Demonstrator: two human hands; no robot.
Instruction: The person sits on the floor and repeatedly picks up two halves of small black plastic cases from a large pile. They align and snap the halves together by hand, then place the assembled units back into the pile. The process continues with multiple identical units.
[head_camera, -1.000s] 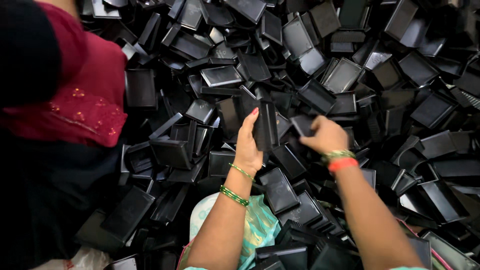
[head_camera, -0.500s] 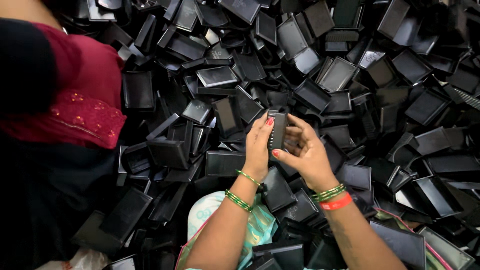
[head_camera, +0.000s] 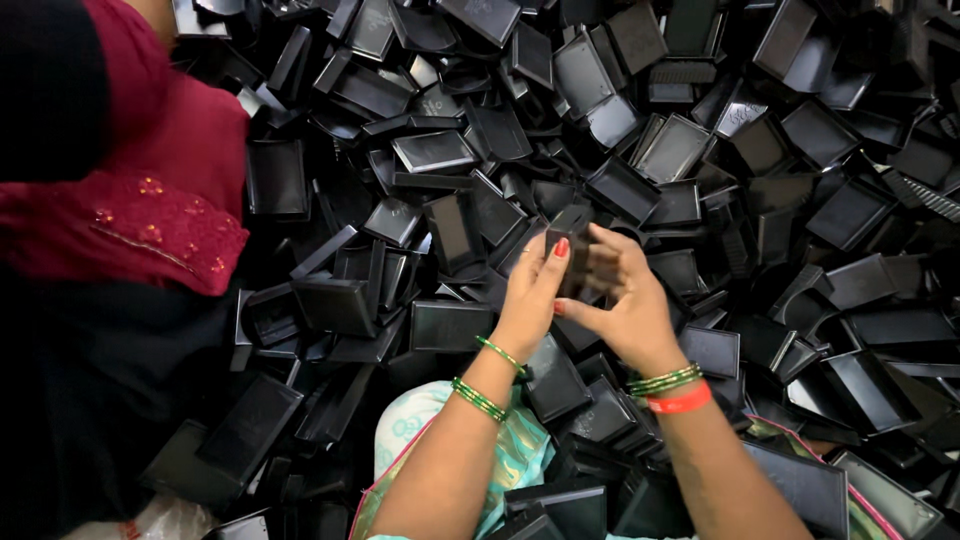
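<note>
Item: small black plastic case (head_camera: 572, 240), held upright above centre of pile, btwn both hands. Left hand (head_camera: 532, 290): fingers clamped on case's left side; green bangles at wrist. Right hand (head_camera: 622, 300): fingers closed on case's right side and front; green and red bangles. Surround: heap of black trays (head_camera: 440, 150), prob. same type, covering whole view. Left edge: second person in red garment (head_camera: 150, 190).

Left hand (head_camera: 528, 295): red-painted nails, two thin green bangles on wrist. Right hand (head_camera: 620, 305): stack of thin green-gold bangles plus one red-orange bangle. Forearms bare, sleeveless. Pale green patterned garment over lap.
</note>
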